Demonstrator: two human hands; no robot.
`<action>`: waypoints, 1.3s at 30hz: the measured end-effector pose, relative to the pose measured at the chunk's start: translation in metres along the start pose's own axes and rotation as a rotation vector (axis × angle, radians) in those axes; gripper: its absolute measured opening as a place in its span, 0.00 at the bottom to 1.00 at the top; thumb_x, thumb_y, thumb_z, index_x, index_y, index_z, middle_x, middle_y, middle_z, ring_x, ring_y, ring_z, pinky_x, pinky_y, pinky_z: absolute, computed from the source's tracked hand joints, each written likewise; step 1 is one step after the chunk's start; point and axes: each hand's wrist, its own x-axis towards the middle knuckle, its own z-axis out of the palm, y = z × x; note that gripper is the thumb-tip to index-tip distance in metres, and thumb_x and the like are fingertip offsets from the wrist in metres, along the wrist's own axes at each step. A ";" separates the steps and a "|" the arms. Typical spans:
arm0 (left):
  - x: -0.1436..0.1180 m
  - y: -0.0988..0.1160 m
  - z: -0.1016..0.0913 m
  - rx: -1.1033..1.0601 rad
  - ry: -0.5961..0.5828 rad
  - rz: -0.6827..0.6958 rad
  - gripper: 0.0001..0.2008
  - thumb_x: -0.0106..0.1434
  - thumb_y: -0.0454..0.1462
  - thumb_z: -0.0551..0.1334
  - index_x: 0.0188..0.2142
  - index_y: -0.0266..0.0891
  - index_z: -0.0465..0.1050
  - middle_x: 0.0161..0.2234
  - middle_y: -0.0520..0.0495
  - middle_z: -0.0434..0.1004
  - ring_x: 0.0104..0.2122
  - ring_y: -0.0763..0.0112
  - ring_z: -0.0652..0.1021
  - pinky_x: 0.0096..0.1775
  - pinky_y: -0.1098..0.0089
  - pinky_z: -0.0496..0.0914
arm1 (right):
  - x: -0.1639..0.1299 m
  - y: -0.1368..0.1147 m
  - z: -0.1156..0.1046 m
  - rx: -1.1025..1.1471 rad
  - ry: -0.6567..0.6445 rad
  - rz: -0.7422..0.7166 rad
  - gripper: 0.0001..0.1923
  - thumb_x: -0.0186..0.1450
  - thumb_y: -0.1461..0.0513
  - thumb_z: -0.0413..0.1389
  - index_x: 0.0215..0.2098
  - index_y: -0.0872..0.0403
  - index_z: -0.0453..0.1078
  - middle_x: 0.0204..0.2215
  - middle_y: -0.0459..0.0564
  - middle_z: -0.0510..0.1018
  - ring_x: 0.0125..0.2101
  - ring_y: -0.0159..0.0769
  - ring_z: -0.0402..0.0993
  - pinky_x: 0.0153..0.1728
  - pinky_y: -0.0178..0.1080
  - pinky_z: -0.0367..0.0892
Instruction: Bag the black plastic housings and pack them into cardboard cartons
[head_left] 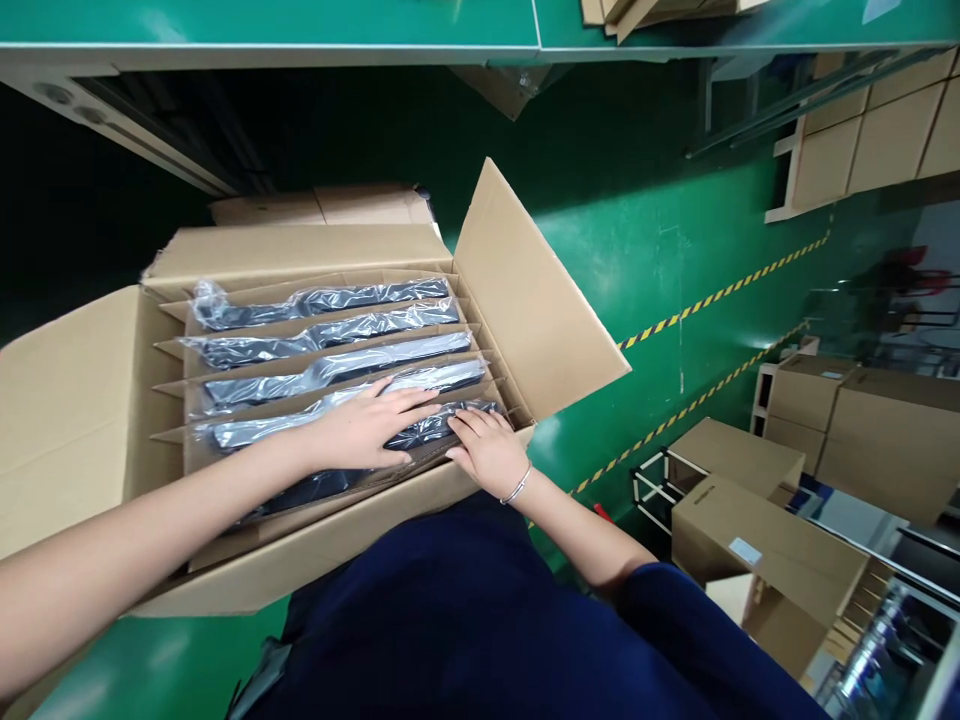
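An open cardboard box (300, 575) stands in front of my body with its flaps folded out. Cardboard dividers (292, 337) split it into narrow slots. Several dark, flat items in clear plastic bags (375, 295) stand on edge in these slots. My left hand (367, 428) lies with spread fingers across the bagged items nearest me. At the right end of the nearest bagged item (427, 430), my right hand (491, 450) rests with its fingertips on the plastic and its thumb apart. Neither hand is closed around anything. The lower parts of the items are hidden in the slots.
A raised flap (536, 300) stands out at the box's right. Beyond the box runs a green-topped bench (300, 22). Another carton (322, 207) sits behind the box. Stacked cartons (765, 540) stand at right, past yellow-black floor tape (675, 318).
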 end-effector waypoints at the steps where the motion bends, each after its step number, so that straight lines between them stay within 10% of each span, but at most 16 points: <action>1: -0.001 0.002 0.005 0.025 -0.015 0.013 0.37 0.63 0.47 0.59 0.70 0.46 0.54 0.72 0.44 0.50 0.70 0.53 0.56 0.68 0.43 0.40 | -0.003 0.000 0.001 -0.007 0.001 -0.013 0.25 0.72 0.52 0.52 0.61 0.57 0.67 0.62 0.59 0.71 0.62 0.46 0.65 0.63 0.50 0.59; 22: 0.001 -0.011 0.025 0.044 0.074 -0.136 0.31 0.67 0.47 0.56 0.68 0.51 0.58 0.71 0.46 0.54 0.69 0.53 0.58 0.68 0.42 0.40 | -0.024 0.008 0.016 0.010 0.022 -0.154 0.31 0.67 0.56 0.61 0.64 0.58 0.62 0.59 0.61 0.72 0.63 0.47 0.62 0.65 0.53 0.54; 28: -0.008 -0.017 0.012 -0.038 0.241 -0.140 0.29 0.68 0.52 0.52 0.64 0.43 0.66 0.69 0.41 0.60 0.67 0.52 0.63 0.66 0.49 0.57 | -0.011 0.029 0.006 -0.057 -0.062 -0.214 0.35 0.63 0.52 0.65 0.64 0.58 0.63 0.57 0.60 0.74 0.59 0.50 0.66 0.62 0.54 0.57; 39: 0.014 0.040 0.022 0.123 0.099 -0.148 0.23 0.70 0.37 0.52 0.60 0.31 0.67 0.53 0.31 0.76 0.50 0.49 0.77 0.49 0.54 0.73 | -0.010 0.032 0.013 -0.041 -0.061 -0.277 0.29 0.66 0.53 0.62 0.60 0.56 0.67 0.53 0.58 0.77 0.54 0.45 0.70 0.61 0.52 0.58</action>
